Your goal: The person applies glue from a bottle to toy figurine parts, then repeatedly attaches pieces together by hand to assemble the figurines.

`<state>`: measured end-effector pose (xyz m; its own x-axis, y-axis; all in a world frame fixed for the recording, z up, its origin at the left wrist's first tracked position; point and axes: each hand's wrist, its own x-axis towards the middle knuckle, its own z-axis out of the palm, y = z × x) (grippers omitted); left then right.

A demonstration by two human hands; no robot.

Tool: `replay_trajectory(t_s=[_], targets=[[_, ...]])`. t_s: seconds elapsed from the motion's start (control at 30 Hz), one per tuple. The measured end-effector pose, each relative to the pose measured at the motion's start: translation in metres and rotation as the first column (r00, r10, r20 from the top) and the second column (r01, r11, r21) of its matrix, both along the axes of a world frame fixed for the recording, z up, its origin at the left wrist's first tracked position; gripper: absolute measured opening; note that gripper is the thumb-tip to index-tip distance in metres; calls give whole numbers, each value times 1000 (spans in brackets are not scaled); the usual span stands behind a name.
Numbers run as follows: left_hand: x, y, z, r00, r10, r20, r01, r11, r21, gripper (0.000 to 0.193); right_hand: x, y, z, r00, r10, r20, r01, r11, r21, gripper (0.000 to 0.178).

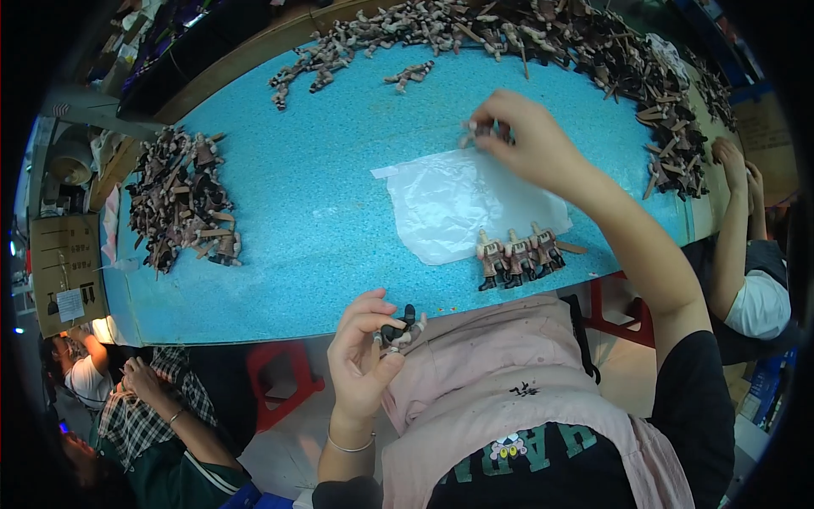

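Head view: we've got a blue tabletop (297, 187), far heap of figurines (390, 30) along the surface's far edge, left heap (178, 199) by its left edge. Clear plastic bag (449, 204) lies flat mid-surface. Three figurines (517, 256) overlap it at the near edge, probably rowed to stay together; long axes near-to-far, boots nearward. Left hand (356, 343) pinches a booted figurine (398, 335) off the near edge, likely for steadiness, one boot farward; right hand (521, 136) grasps a blurred figurine (482, 131) beyond the bag, axis unclear.
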<state>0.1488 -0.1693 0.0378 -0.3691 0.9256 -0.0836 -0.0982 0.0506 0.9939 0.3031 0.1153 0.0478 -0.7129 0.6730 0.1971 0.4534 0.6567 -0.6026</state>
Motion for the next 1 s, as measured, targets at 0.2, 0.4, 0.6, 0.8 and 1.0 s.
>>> replay_trajectory(t_s=[0.2, 0.4, 0.6, 0.8, 1.0], targets=[[4, 8, 1, 999, -41, 9, 40, 997, 70, 37, 24, -34, 2, 997, 57, 52, -57, 998, -2, 15], [8, 6, -1, 999, -35, 27, 33, 997, 70, 36, 28, -34, 2, 995, 50, 89, -48, 998, -31, 14], [5, 1, 4, 1000, -2, 5, 1, 1000, 7, 46, 24, -33, 6, 995, 63, 75, -59, 997, -55, 13], [-10, 8, 3, 993, -23, -112, 38, 990, 134, 30, 25, -37, 14, 999, 2, 47, 3, 995, -98, 9], [-90, 22, 12, 773, 348, -530, -257, 936, 239, 22, 47, -42, 0, 931, -204, -304, -16, 807, -591, 9]])
